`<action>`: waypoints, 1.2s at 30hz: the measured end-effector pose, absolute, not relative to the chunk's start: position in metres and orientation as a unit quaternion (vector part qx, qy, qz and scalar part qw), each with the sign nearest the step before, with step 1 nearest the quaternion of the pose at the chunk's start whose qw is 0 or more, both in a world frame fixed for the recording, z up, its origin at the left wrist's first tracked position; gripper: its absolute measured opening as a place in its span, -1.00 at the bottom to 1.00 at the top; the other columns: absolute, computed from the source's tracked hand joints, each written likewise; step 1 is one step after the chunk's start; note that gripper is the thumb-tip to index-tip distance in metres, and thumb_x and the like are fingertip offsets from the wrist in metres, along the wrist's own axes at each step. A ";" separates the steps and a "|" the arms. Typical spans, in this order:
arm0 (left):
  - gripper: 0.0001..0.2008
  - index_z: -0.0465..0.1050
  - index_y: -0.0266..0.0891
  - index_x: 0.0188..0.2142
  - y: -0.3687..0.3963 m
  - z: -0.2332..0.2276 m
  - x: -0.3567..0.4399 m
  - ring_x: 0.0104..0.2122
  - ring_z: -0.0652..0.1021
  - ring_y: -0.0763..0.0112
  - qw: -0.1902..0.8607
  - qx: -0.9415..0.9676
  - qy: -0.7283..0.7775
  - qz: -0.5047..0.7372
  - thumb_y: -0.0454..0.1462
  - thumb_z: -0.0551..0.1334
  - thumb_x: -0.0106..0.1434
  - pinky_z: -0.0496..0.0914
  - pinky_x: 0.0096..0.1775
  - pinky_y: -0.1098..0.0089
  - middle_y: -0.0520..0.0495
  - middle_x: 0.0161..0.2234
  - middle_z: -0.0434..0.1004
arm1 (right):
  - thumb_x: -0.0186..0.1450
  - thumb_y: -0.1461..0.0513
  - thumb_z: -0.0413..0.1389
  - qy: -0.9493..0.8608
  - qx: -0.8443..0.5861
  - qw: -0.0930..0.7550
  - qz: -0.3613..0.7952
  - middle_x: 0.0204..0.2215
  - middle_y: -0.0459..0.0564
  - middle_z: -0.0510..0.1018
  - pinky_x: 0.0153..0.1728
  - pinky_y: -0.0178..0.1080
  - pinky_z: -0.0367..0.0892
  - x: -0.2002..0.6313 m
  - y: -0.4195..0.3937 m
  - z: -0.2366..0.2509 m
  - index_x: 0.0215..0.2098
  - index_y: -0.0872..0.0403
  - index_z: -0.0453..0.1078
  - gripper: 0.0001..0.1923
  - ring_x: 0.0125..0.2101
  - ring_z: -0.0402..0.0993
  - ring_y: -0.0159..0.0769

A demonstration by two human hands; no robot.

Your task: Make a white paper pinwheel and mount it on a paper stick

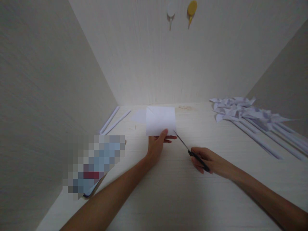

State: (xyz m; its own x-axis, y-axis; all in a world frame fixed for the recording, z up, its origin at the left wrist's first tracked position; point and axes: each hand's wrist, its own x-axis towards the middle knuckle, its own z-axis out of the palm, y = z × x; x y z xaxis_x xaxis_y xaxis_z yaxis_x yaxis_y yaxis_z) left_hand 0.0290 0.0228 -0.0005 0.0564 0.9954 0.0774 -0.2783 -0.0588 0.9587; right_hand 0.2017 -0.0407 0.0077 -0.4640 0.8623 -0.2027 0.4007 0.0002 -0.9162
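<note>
My left hand [157, 144] pinches the near edge of a square sheet of white paper [160, 120] and holds it up above the pale wooden table [183, 192]. My right hand [209, 160] grips black-handled scissors [190, 150]. Their blades point up and to the left, and the tip reaches the paper's lower right corner.
A heap of white paper pinwheels on long rolled sticks [252, 120] lies at the right. Two rolled paper sticks [114, 120] rest at the back left by the wall. A blurred-out flat object [92, 163] sits at the left. Two hooks [181, 11] hang on the back wall.
</note>
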 end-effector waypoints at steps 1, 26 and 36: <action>-0.77 0.33 -0.34 -0.39 0.023 -0.001 0.029 -0.55 0.54 0.36 0.564 0.460 0.390 0.564 -0.19 0.18 0.03 0.34 -0.60 0.51 -0.10 -0.43 0.51 | 0.18 0.05 -0.03 -0.673 -0.469 0.218 0.528 -0.73 -0.20 0.22 -0.73 -0.44 -0.05 0.202 -0.041 0.008 -0.59 0.09 0.07 -0.67 -0.73 0.02 -0.57; -0.79 0.37 -0.33 -0.41 0.024 -0.003 0.026 -0.56 0.53 0.38 0.572 0.476 0.379 0.550 -0.19 0.18 0.04 0.34 -0.57 0.49 -0.08 -0.46 0.52 | 0.19 0.05 -0.04 -0.688 -0.474 0.214 0.506 -0.74 -0.21 0.15 -0.68 -0.39 -0.02 0.203 -0.039 0.004 -0.62 0.08 0.07 -0.65 -0.70 0.05 -0.52; -0.79 0.35 -0.33 -0.43 0.025 -0.003 0.025 -0.57 0.53 0.37 0.586 0.464 0.370 0.552 -0.20 0.21 0.01 0.34 -0.58 0.48 -0.07 -0.46 0.51 | 0.20 0.05 -0.06 -0.694 -0.480 0.219 0.490 -0.74 -0.21 0.16 -0.68 -0.40 -0.02 0.203 -0.039 0.002 -0.63 0.09 0.07 -0.64 -0.70 0.05 -0.52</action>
